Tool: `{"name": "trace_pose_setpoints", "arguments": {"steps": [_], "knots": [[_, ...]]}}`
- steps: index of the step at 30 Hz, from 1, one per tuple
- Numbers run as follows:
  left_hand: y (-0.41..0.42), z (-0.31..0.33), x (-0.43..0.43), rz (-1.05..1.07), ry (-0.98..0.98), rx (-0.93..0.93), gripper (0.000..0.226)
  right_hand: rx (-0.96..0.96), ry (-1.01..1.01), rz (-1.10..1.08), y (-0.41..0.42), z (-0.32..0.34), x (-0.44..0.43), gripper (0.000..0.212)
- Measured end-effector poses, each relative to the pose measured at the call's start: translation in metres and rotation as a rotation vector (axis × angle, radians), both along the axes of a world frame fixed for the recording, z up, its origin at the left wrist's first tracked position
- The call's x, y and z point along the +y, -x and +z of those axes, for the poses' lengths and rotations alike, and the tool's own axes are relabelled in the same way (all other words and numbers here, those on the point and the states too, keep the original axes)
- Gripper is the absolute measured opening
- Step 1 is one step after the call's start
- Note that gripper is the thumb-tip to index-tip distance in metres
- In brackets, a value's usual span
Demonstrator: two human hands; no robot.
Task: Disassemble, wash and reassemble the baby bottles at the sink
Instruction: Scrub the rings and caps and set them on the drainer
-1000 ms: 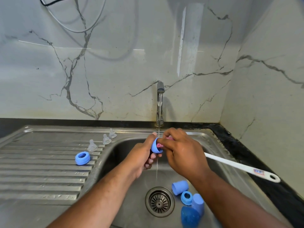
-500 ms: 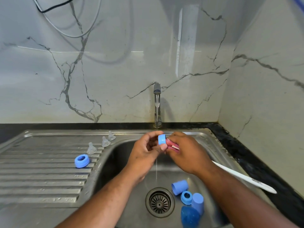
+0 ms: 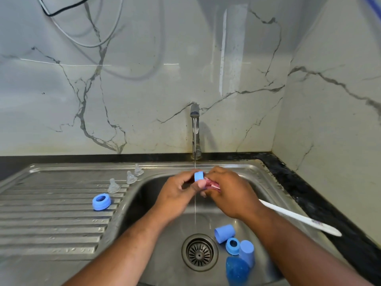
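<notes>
My left hand pinches a small blue bottle ring under the thin water stream from the tap. My right hand grips the white-handled bottle brush; its pink head lies against the ring, mostly hidden by my fingers. In the sink basin, right of the drain, lie two blue caps, another blue ring and a blue bottle.
On the ribbed draining board to the left sit one blue ring and three clear silicone teats. A black counter edge and marble walls enclose the sink at the back and right. Cables hang on the wall upper left.
The ring in my left hand has turned and risen slightly under the stream. The brush handle has swung lower and my right hand has shifted closer to the ring.
</notes>
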State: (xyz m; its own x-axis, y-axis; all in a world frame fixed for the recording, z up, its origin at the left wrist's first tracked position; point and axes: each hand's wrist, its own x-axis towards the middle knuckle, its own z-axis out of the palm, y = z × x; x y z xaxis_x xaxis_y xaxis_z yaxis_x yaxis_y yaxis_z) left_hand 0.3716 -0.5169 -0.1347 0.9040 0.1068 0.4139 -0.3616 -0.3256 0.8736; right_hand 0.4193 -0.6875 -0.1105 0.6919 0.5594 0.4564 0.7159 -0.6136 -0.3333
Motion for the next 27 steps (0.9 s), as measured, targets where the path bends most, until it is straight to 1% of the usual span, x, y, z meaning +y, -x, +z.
{"name": "trace_pose_setpoints", "arguments": {"steps": [2, 3, 5, 7, 9, 12, 14, 15, 17, 19, 22, 24, 27], "knots": [[0.001, 0.001, 0.003, 0.005, -0.173, -0.114, 0.042, 0.121, -0.025, 0.037, -0.003, 0.003, 0.0, 0.005], [0.001, 0.002, 0.004, -0.004, -0.217, -0.149, 0.045, 0.169, -0.042, 0.075, -0.004, 0.004, -0.002, 0.009], [0.002, 0.001, 0.005, -0.018, -0.238, -0.164, 0.047, 0.246, -0.068, 0.151, -0.008, 0.008, -0.009, 0.016], [0.0, 0.0, 0.004, -0.016, -0.19, -0.119, 0.048, 0.243, -0.045, 0.158, -0.007, 0.009, -0.015, 0.007], [-0.001, -0.002, 0.002, -0.011, -0.066, -0.026, 0.047, 0.147, -0.026, 0.081, -0.01, 0.006, -0.021, 0.007], [-0.001, -0.003, 0.0, -0.014, 0.188, 0.098, 0.043, -0.039, -0.067, -0.051, -0.011, 0.009, -0.027, 0.023], [0.0, -0.002, -0.003, -0.044, 0.221, 0.121, 0.033, -0.125, -0.114, -0.027, -0.008, 0.012, -0.027, 0.038], [0.001, -0.002, -0.004, -0.071, 0.21, 0.12, 0.031, -0.165, -0.109, 0.015, -0.006, 0.013, -0.025, 0.043], [0.002, -0.004, -0.006, -0.142, 0.261, 0.125, 0.034, -0.234, -0.057, 0.099, -0.001, 0.009, -0.021, 0.05], [0.003, -0.003, -0.008, -0.193, 0.349, 0.141, 0.038, -0.239, -0.03, 0.127, -0.002, 0.005, -0.02, 0.055], [0.003, 0.0, -0.01, -0.216, 0.461, 0.189, 0.041, -0.205, -0.02, 0.097, -0.007, 0.003, -0.02, 0.056], [0.003, 0.001, -0.01, -0.221, 0.483, 0.212, 0.04, -0.199, 0.023, 0.067, -0.007, 0.002, -0.02, 0.052], [0.003, -0.001, -0.009, -0.238, 0.458, 0.217, 0.043, -0.187, 0.038, 0.034, -0.008, 0.002, -0.018, 0.043]]}}
